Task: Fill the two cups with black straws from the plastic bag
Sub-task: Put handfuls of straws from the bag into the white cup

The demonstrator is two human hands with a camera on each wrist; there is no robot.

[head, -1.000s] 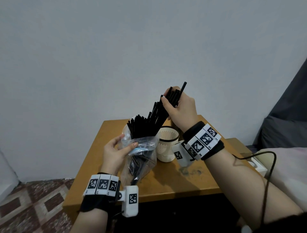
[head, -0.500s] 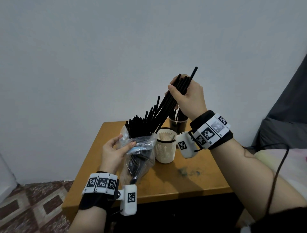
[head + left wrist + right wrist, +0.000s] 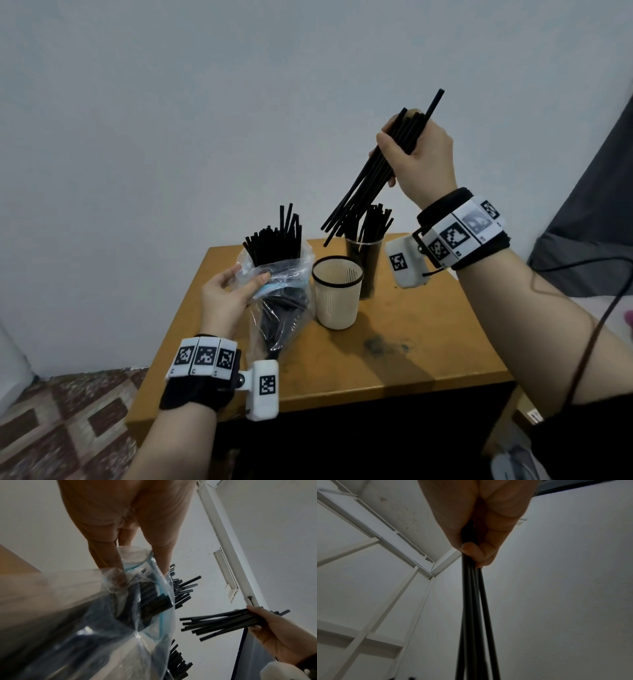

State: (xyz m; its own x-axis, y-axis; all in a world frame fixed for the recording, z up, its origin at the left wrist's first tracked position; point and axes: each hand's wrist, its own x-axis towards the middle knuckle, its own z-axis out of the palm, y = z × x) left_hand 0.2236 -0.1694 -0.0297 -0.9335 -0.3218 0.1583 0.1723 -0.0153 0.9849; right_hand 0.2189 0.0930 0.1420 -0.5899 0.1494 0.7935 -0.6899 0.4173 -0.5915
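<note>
My right hand grips a bundle of black straws high above the table, tilted with the lower ends hanging over the clear cup, which holds several straws. In front of it stands a cream cup, nothing showing inside it. My left hand pinches the rim of the clear plastic bag, from which many black straws stick up. The left wrist view shows the bag held by my fingers and the lifted bundle. In the right wrist view my fingers wrap the bundle.
A small wooden table stands against a white wall, with a dark stain near its middle. Patterned floor tiles lie to the left. A dark cushion and a cable are at the right.
My right hand has drawn the bundle of straws up out of the bag and carried it to the right, over the clear cup. My left hand keeps hold of the bag.
</note>
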